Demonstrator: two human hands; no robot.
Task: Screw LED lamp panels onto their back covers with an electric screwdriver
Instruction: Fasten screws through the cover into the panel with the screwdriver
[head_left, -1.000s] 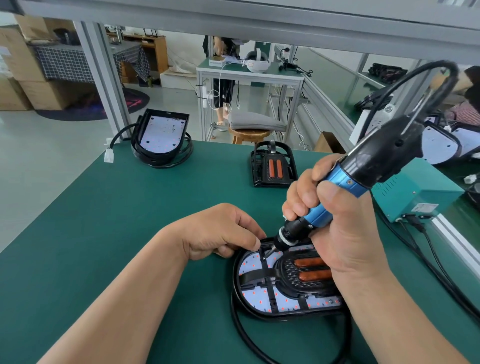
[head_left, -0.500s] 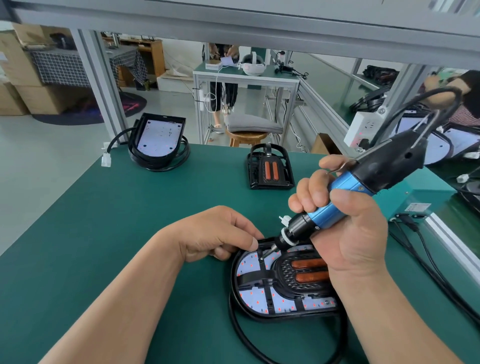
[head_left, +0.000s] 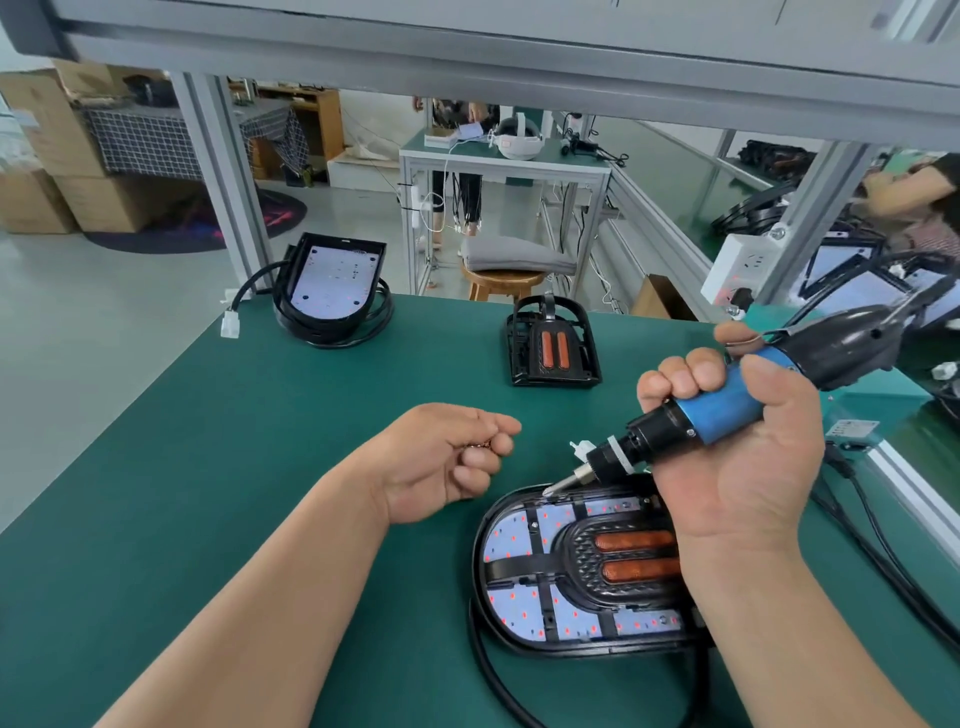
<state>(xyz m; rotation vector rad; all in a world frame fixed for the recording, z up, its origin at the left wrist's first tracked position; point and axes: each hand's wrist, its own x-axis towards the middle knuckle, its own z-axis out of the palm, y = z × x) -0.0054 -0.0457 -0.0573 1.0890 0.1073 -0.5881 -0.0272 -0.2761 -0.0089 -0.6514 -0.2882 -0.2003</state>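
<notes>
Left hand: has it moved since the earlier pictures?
Yes. The left hand has come off the edge of the lamp panel, leftward, now apart, holding small screws.

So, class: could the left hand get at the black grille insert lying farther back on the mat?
Probably yes. Only bare mat lies between the left hand and the grille insert; the electric screwdriver is off to the right. The hand does pinch what look like screws, though.

Bright, even daylight w/ soft shadows — wide-angle bends frame edges, right side motion-blurred, mild glare on floor.
</notes>
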